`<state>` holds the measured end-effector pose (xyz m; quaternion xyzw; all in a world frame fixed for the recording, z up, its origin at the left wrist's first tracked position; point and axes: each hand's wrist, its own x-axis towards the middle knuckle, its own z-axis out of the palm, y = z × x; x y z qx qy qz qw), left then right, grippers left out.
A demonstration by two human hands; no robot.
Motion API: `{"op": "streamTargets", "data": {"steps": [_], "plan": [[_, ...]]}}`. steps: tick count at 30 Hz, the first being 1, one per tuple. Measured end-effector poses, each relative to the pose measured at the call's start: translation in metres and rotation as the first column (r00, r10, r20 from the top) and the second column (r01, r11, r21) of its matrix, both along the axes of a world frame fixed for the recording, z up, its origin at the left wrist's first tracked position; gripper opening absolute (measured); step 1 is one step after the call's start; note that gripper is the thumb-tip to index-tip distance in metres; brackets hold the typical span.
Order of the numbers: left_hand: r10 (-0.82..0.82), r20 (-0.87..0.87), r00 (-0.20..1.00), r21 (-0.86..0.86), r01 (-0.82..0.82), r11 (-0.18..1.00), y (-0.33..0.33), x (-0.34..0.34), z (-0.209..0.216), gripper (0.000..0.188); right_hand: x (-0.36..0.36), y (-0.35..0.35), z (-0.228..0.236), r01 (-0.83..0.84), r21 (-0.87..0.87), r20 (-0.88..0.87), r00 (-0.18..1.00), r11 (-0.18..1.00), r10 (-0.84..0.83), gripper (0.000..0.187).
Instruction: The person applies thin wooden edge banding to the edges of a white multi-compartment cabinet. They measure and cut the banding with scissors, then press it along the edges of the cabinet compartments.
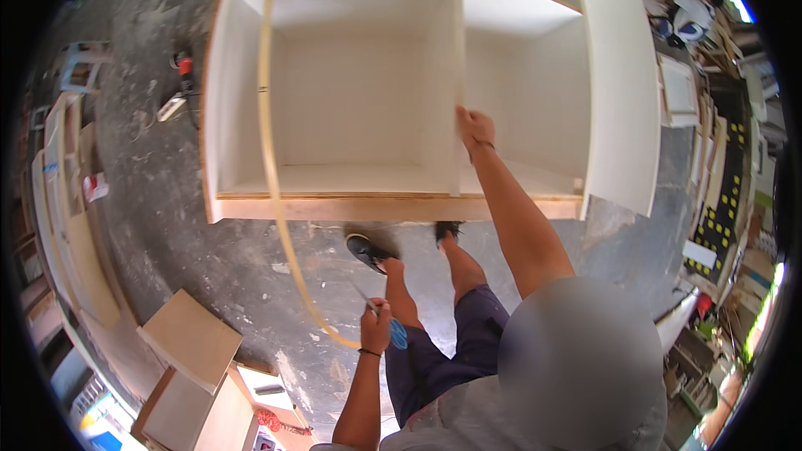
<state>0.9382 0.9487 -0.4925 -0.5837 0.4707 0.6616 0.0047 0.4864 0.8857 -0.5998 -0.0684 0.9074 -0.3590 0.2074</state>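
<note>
A white cabinet (351,108) with open compartments stands in front of me, its front edges trimmed in light wood. My right hand (476,127) reaches forward, fingers closed at the front edge of the upright divider (457,50); the fingertips are partly hidden. Lower down, beside my leg, my left hand (376,327) is closed round scissors with blue handles (398,335), their thin blade pointing up and away. A long pale-yellow edging strip (266,121) hangs past the cabinet's left side and curves down to my left hand.
On the floor left of the cabinet lies a red and black power tool (184,67). Wooden panels (79,259) lean at the far left. A small box-like cabinet (196,401) stands at the lower left. Boards and scrap (718,142) crowd the right side.
</note>
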Motion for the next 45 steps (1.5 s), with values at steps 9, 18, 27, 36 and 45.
{"op": "streamTargets", "data": {"steps": [9,18,27,36,45], "plan": [[-0.134,0.065,0.989,-0.113,0.141,0.984,0.004,-0.025,0.028,0.02,-0.034,-0.033,0.016,-0.021,0.12,0.213,0.977,0.993,-0.005,0.06],[-0.288,0.184,0.94,-0.243,0.327,0.913,0.014,-0.019,0.096,0.022,-0.041,0.003,-0.007,-0.458,0.446,0.198,0.888,0.769,0.414,0.061],[-0.165,0.152,0.974,-0.554,0.222,0.802,-0.033,0.041,0.189,0.018,0.112,0.216,0.125,-0.517,0.597,0.179,0.831,0.613,0.527,0.059],[-0.112,0.139,0.984,-0.831,0.177,0.527,-0.192,0.183,0.265,0.014,0.229,0.312,0.178,-0.495,0.653,0.457,0.861,0.574,0.222,0.054],[0.146,-0.361,0.921,-0.805,-0.387,0.449,-0.293,0.322,0.363,0.018,0.371,0.122,0.195,-0.723,0.239,0.523,0.658,0.648,0.541,0.063]]}}
